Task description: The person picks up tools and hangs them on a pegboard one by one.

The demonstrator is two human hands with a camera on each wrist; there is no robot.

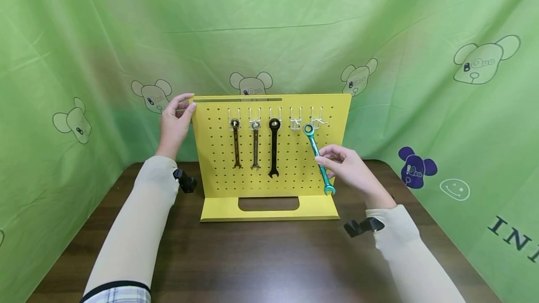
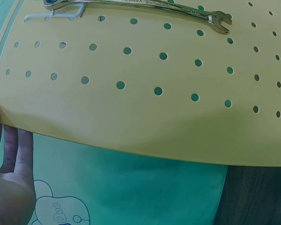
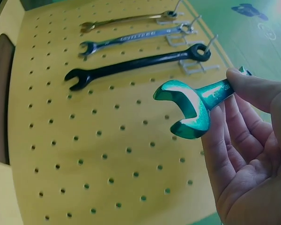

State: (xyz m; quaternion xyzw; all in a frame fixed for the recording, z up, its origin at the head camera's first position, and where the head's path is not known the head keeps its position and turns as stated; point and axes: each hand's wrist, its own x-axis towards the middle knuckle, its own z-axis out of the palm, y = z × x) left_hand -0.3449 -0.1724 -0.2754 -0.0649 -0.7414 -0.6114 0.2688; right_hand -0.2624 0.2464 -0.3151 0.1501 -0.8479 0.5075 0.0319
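A yellow pegboard (image 1: 303,172) stands upright on the table. My left hand (image 1: 174,123) pinches its upper left corner, thumb in front and fingers behind. In my right hand (image 1: 343,165) is a green combination wrench (image 1: 323,172), held by the shaft between thumb and fingers. Its ring end points up, just below the hooks at the right; the open end (image 3: 189,110) hangs down. A bronze-coloured wrench (image 1: 236,146), a silver wrench (image 1: 255,148) and a black wrench (image 1: 274,151) hang from hooks by their ring ends.
Two white hooks, one (image 1: 296,123) beside the black wrench and one (image 1: 316,120) farther right, carry nothing. The board's base (image 1: 221,209) has a long cutout and rests on the dark wooden table (image 1: 261,256). A green curtain (image 1: 269,27) with mouse drawings hangs behind and at both sides.
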